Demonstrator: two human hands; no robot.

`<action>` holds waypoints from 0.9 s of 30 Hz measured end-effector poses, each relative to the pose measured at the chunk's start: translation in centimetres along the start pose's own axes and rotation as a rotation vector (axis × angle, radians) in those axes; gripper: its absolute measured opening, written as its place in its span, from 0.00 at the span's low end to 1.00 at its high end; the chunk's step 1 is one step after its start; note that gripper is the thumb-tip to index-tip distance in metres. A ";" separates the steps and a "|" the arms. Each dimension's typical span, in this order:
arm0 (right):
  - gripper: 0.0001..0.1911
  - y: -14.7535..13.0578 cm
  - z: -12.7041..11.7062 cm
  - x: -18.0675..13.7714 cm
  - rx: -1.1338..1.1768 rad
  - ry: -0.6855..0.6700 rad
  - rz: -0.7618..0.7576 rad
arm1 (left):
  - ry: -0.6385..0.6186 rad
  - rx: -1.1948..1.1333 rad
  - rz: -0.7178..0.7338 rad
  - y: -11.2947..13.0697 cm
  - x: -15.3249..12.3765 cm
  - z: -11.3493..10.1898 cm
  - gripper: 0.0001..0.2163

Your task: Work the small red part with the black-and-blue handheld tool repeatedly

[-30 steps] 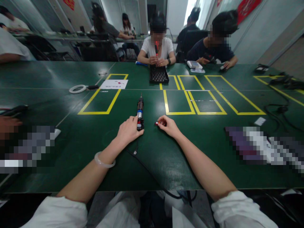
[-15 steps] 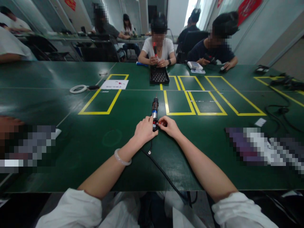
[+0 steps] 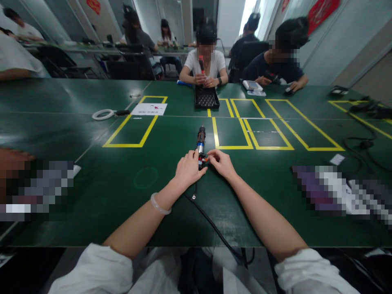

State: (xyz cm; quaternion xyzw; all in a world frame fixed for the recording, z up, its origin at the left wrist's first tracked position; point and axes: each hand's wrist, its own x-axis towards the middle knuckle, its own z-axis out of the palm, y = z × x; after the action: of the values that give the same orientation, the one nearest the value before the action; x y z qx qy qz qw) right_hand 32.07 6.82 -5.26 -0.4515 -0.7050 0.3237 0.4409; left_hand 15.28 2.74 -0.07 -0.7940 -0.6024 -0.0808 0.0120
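Observation:
A slim corded electric tool with its inner parts exposed lies on the green table, its thin tip pointing away from me. It has a dark front end and a blue and silver motor section. My left hand is closed around its near end from the left, hiding part of it. At the tool's right side, my right hand pinches a small orange part, too small to name surely. A black cord runs from under my left hand over the table edge. Beside it sits a small ring terminal.
Yellow tape outlines mark the table. Farther off are a white sheet, a coiled white cable and a black tray before a person holding a red-tipped tool. Black cables lie at right. Blurred items flank me.
My right fingers have shifted slightly away from the tool, and the orange part shows more. My left hand keeps its place on the tool. The whole view has shifted a little.

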 end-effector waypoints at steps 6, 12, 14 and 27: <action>0.08 -0.2 -0.2 0.0 0.094 0.013 0.021 | 0.037 -0.009 -0.081 0.7 0.9 0.3 0.28; 0.06 0.0 -0.1 -0.2 0.186 -0.002 0.046 | 0.064 0.003 -0.102 0.6 1.1 0.5 0.27; 0.06 0.1 -0.1 -0.2 0.213 -0.024 0.050 | 0.069 0.016 -0.096 0.3 1.0 0.4 0.27; 0.07 0.4 -0.2 -0.2 0.211 -0.071 0.035 | -0.003 0.154 -0.135 -6.9 -2.2 -1.2 0.31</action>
State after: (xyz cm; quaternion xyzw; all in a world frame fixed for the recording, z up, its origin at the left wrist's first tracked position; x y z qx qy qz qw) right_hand 32.41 6.79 -5.63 -0.4030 -0.6741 0.4196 0.4551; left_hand 7.94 2.43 0.29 -0.7484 -0.6591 -0.0336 0.0663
